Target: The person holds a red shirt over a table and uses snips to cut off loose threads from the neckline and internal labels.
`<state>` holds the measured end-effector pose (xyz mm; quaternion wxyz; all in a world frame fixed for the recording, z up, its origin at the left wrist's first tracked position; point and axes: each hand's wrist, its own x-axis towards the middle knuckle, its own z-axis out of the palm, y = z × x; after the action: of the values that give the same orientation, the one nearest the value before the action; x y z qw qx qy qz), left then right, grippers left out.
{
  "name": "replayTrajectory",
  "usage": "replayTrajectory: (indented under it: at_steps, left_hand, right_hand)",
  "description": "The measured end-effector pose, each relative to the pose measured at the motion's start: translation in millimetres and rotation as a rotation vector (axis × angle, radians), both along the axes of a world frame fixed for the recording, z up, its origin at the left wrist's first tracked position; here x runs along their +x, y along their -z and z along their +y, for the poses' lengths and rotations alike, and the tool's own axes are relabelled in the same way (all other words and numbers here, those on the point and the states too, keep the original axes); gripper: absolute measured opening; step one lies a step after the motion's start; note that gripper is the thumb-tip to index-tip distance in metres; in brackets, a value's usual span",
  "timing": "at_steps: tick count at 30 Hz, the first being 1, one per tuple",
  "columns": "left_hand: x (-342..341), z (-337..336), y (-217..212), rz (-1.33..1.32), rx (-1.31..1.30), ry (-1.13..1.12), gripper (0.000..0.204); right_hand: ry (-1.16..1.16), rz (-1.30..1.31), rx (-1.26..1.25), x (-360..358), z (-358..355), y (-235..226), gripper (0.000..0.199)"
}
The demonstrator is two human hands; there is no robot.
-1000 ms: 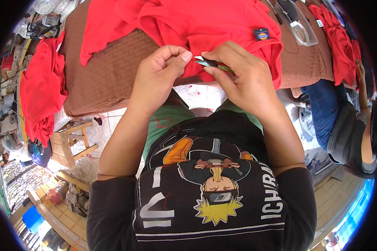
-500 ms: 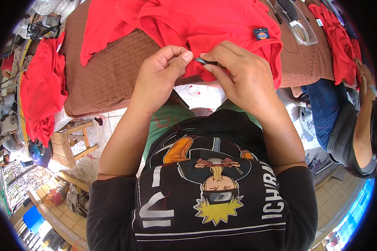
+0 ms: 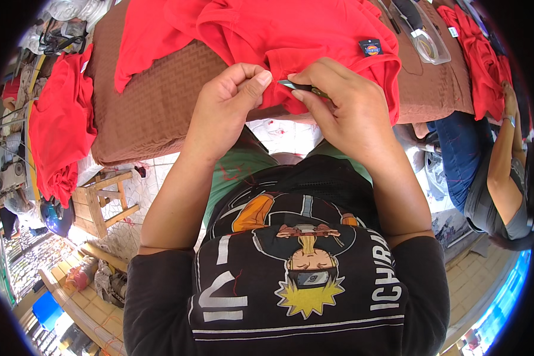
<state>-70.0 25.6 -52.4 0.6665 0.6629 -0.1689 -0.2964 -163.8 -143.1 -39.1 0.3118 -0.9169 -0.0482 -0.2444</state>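
Observation:
A red garment [image 3: 314,32] with a dark hang tag [image 3: 371,47] lies spread on the brown-covered table in front of me. Over its near edge, my left hand [image 3: 234,92] is closed, thumb and forefinger pinched together. What sits between those fingertips is too small to make out; red cloth lies right beside them. My right hand [image 3: 344,101] grips a small pointed cutting tool [image 3: 286,83] with a short shiny blade and dark handle. Its tip points left, close to my left fingertips. The palm hides most of the handle.
The brown cloth-covered table [image 3: 142,115] spans the front. A clear plastic tray [image 3: 427,44] holding tools stands at its back right. More red garments hang at the left [image 3: 59,118] and right [image 3: 477,65]. At the right a co-worker's arm [image 3: 504,160] reaches up; a wooden stool [image 3: 98,204] stands left.
My right fingers have shifted slightly on the cutting tool, and more of its handle shows. My left hand stays almost still. The co-worker's arm at the right has moved.

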Motion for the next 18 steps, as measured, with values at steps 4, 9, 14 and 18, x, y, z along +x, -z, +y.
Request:
replayTrajectory:
  at_steps: [4,9,14,18]
  left_hand:
    - [-1.3,-1.4,-0.5,0.018,-0.012,-0.012,0.019]
    - [0.5,5.4,-8.2,-0.072,0.056,0.111,0.020]
    - [13.5,48.9,-50.2,-1.035,0.548,0.507,0.023]
    - [9.4,41.1,-73.2,-0.860,0.629,0.455,0.029]
  right_hand:
    - [-0.013,0.017,-0.026,-3.5,3.0,-3.6,0.013]
    - [-0.034,0.025,-0.127,-4.7,7.5,-4.9,0.013]
    - [-0.001,0.103,-0.118,-11.1,-11.8,-12.7,0.020]
    - [0.077,-0.040,0.062,-5.5,-23.1,-12.9,0.028]
